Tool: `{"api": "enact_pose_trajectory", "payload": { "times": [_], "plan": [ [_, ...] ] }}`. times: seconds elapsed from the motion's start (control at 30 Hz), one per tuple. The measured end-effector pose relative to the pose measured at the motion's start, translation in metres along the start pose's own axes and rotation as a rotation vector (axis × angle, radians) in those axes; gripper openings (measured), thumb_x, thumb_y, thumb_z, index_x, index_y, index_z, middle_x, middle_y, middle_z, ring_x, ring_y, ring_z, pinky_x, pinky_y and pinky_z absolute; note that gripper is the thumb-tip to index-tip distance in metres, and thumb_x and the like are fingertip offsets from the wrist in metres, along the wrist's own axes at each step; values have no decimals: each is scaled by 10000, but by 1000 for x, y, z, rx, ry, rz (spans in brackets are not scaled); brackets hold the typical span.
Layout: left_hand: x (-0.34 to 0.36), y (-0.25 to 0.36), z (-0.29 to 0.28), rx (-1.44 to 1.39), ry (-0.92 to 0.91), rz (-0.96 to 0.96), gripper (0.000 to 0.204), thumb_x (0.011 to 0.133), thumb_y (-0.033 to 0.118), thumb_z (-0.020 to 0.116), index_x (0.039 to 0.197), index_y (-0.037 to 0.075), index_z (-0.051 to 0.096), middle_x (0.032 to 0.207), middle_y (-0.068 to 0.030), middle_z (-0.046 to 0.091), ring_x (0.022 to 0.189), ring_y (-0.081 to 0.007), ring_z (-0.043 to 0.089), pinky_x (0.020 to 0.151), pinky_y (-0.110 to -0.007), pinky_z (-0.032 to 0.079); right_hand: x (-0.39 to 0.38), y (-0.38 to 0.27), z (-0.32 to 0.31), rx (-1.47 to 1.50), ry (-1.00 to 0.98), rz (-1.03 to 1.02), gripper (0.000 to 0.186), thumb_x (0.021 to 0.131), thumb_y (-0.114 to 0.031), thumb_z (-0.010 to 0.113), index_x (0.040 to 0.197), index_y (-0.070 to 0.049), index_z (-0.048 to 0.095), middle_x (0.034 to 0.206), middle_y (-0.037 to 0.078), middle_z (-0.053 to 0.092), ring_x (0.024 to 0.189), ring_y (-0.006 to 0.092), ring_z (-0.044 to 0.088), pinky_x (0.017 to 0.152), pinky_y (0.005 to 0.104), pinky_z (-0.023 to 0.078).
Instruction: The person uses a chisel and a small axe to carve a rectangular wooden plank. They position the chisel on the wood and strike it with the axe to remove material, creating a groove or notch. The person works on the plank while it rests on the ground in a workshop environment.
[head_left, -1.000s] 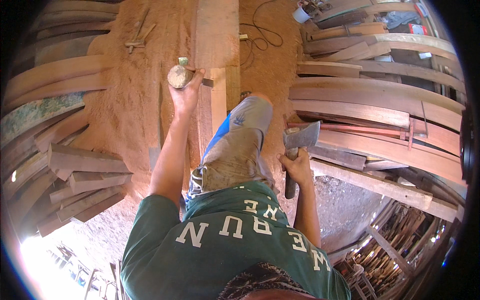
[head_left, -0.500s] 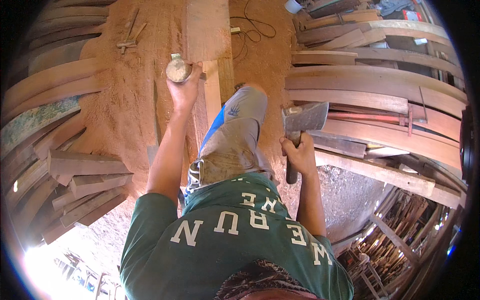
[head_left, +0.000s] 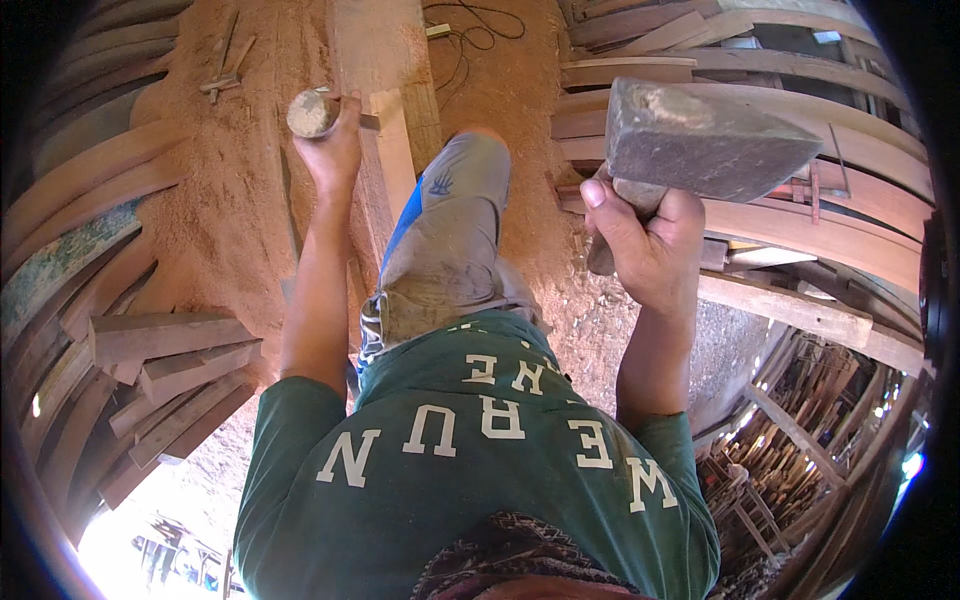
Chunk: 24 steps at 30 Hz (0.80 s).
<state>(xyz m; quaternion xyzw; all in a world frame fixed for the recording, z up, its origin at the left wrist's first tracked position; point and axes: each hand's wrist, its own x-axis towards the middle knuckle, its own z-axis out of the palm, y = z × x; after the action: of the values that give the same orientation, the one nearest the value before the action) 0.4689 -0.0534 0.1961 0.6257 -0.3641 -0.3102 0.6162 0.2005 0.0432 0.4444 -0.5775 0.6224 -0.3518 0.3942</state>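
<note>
My left hand [head_left: 329, 152] grips a chisel-like tool by its round, pale wooden handle [head_left: 310, 115]. Its dark flat blade juts rightward over the long wooden plank [head_left: 355, 45] and a narrower pale board [head_left: 395, 135]; whether it touches them I cannot tell. My right hand [head_left: 650, 235] is closed around the wooden haft of a hatchet, whose broad grey metal head [head_left: 705, 140] is raised close to the camera at upper right. My bent knee [head_left: 462, 170], in grey trousers with a blue stripe, is between my hands, beside the plank.
Stacked boards line the right [head_left: 820, 220] and upper left [head_left: 110, 150]. Offcut blocks [head_left: 160, 335] lie at lower left. Two sticks [head_left: 225, 75] and a dark cable [head_left: 490, 28] lie in the sawdust. A woodpile [head_left: 800, 410] stands at lower right.
My right hand has lifted the hatchet upward and nearer the camera, so its head looms much larger. My left hand and its tool appear further up and left in the view.
</note>
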Motion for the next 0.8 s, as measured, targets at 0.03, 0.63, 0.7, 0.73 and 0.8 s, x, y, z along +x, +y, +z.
{"api": "enact_pose_trajectory", "payload": {
  "times": [0.03,0.63,0.7,0.73,0.8],
  "plan": [
    [3,-2,0,-24,-4,-15,150,844,68,821,882,14,687,813,10,669,764,-91,604,716,-291,510,2,-6,-1,-12,-11,-16,232,906,-156,794,1034,21,714,929,69,751,844,120,671,769,311,538],
    [-10,5,17,18,-36,11,198,841,96,811,773,40,634,744,14,634,694,-93,564,656,-303,491,34,-68,44,-47,-1,-480,186,981,-167,718,945,16,706,702,74,707,600,123,672,539,272,527],
    [-10,-3,19,-11,-55,38,175,836,93,814,828,30,652,803,-1,662,743,-98,588,687,-303,505,45,-53,73,-288,-18,-543,297,1012,-270,665,887,-3,705,698,130,700,587,215,684,559,358,536],
    [-11,-9,19,-25,-59,53,171,833,92,816,856,24,661,832,-8,675,767,-101,599,702,-302,513,57,-19,96,-455,-75,-532,341,1010,-307,640,862,-4,693,717,178,690,619,291,687,587,419,536],
    [-15,-13,25,-199,-96,84,217,825,39,797,1009,8,686,994,-34,707,890,-124,638,786,-310,541,74,46,133,-780,-292,-407,406,994,-365,603,829,1,664,770,273,664,707,442,684,644,538,529]
  ]
}}
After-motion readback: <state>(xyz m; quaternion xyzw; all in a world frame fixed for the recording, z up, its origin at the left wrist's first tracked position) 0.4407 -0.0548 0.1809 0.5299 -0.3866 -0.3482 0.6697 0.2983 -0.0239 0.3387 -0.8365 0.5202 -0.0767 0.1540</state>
